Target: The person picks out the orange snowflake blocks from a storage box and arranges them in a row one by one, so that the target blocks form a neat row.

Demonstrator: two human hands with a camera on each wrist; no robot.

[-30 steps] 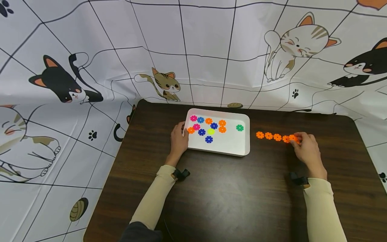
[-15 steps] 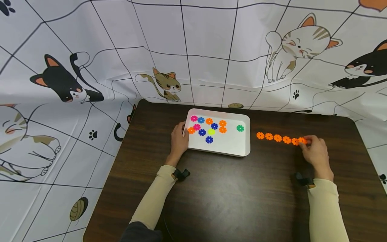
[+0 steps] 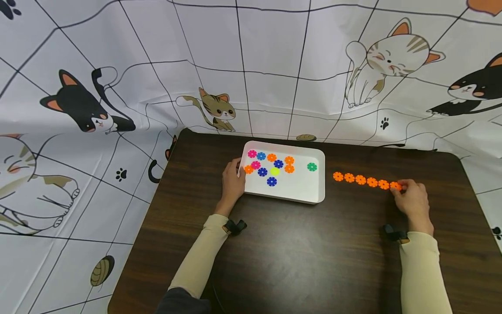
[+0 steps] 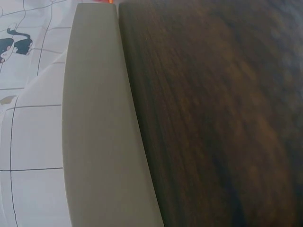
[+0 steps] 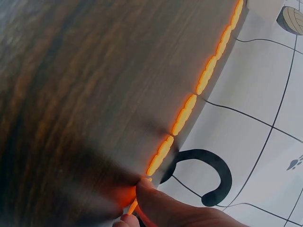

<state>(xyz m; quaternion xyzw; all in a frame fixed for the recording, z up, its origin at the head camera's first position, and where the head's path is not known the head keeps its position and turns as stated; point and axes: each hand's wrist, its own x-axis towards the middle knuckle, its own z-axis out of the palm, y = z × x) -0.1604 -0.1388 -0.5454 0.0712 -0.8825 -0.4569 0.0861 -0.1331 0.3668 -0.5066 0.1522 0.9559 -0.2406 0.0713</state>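
Observation:
My left hand [image 3: 232, 185] grips the left side of a white tray [image 3: 300, 187], thumb at the rim. Flat notched plastic discs in pink, blue, orange, yellow and green lie spread in it; a green disc [image 3: 311, 167] sits apart at the right. On the table to the tray's right runs a row of orange discs [image 3: 361, 179]. At its right end my right hand [image 3: 413, 203] pinches an orange disc [image 3: 395, 186] between thumb and fingers. The right wrist view shows that row [image 5: 183, 115] edge-on, the thumb [image 5: 165, 203] at its near end.
The dark wooden table [image 3: 306, 253] carries everything. Behind and to the left hangs a white cat-print cloth [image 3: 270, 91]. In the left wrist view the tray's outer wall [image 4: 102, 118] fills much of the frame.
My right hand has moved right and slightly nearer with the orange disc, which now lies at the row's end rather than overlapping its neighbour. My left hand has stayed at the tray.

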